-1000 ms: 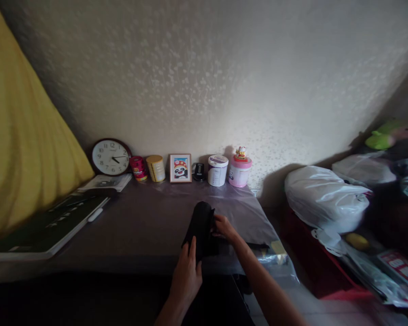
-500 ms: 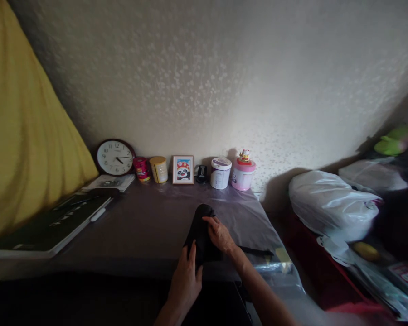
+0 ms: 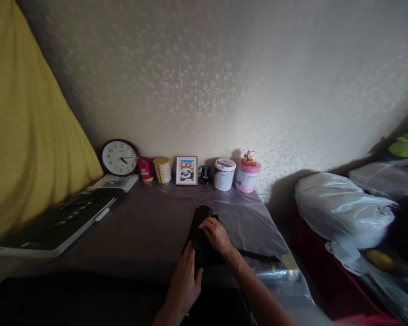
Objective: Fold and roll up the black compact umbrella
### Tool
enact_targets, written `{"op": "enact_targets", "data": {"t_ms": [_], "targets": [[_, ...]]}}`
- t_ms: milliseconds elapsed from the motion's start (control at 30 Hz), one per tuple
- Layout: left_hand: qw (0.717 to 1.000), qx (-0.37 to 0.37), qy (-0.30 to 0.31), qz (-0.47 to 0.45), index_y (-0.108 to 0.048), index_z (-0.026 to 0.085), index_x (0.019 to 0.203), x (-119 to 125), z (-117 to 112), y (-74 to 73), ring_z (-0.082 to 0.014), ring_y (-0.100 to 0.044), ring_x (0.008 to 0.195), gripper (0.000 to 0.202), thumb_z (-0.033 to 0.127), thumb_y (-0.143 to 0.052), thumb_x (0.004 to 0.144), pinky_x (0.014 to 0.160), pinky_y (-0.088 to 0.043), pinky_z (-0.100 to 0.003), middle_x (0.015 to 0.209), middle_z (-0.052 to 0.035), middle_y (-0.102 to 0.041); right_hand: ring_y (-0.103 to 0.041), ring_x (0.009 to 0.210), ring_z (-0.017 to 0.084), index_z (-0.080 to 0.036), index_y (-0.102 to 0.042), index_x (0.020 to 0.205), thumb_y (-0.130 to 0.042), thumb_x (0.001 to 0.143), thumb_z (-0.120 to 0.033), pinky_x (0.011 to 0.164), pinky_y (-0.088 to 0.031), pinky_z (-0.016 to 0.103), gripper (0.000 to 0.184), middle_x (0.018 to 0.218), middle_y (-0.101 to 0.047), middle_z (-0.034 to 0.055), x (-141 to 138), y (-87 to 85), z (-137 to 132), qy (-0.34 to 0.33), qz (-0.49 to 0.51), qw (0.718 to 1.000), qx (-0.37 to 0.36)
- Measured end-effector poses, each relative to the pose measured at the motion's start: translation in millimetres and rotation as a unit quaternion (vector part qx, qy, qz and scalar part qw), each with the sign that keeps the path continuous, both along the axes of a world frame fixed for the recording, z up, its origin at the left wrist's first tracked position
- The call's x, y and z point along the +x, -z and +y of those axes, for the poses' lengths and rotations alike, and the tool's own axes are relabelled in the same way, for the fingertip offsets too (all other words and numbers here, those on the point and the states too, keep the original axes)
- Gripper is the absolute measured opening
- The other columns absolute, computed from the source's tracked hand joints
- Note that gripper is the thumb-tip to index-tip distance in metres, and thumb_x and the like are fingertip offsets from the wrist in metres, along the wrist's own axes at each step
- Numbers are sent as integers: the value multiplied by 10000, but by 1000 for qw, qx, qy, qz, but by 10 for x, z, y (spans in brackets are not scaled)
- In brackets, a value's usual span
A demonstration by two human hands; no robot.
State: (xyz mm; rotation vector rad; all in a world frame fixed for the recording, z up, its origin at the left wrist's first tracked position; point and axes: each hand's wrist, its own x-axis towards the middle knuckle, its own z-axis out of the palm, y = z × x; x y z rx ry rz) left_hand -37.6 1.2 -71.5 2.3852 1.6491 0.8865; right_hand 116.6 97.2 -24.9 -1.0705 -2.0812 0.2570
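A black, soft-looking item (image 3: 200,246) lies near the front edge of the table; in the dim light I cannot make out its exact kind. From its right side a thin black strap (image 3: 258,256) runs across the tabletop. My left hand (image 3: 185,276) grips the item's lower left edge, with the thumb on the near side and the fingers along the flank. On its upper right part rests my right hand (image 3: 217,235), fingers bent and pinched together on the black material. What lies under the right palm is hidden.
Along the wall stand a clock (image 3: 120,157), a pink can (image 3: 145,169), a yellow-lidded can (image 3: 162,170), a panda picture frame (image 3: 187,170), a white tub (image 3: 224,174) and a pink-lidded tub (image 3: 248,176). A large green book (image 3: 54,222) lies left. White plastic bags (image 3: 343,208) sit right, beyond the table edge.
My right hand has curled its extended index finger in and shifted slightly on the black item. The left hand keeps its grip. The whole view has swung slightly left.
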Motion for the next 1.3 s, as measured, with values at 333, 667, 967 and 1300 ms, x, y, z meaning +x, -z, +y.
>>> {"op": "enact_targets", "data": {"t_ms": [333,667,967,1300], "targets": [[992,-126,8,6,-49,222,1428,20,-95,-373,-216,-366,1243,639,175,-314,848,990,-348,-369,1363,-144,-313,-511,990,138,-202,-617,997,-391,929,-212,889,-350,286,236,1052,-614,13,-176,17,-76,-31,-6,1000,-1],[982,-178,-36,53,-181,163,1418,-25,-58,-225,-214,-364,1246,573,261,-299,866,999,-337,-347,1365,-157,-331,-414,1170,161,-205,-626,949,-399,917,-198,1052,-128,401,229,1070,-616,-7,-189,121,397,-60,-105,993,10],[981,-193,-28,-7,-135,146,1425,-37,-52,-209,-210,-282,1294,597,243,-300,859,1017,-314,-356,1412,-135,-262,-491,1095,173,-157,-619,1028,-452,873,-200,1003,-294,318,232,1130,-583,81,-66,64,865,80,17,988,-129],[990,-131,-29,-31,-156,148,1417,-47,-79,-157,-235,-375,1235,559,280,-279,887,964,-375,-361,1362,-166,-315,-581,789,168,-124,-586,996,-375,833,-238,686,-452,262,290,851,-618,76,485,166,259,222,204,901,-311]]}}
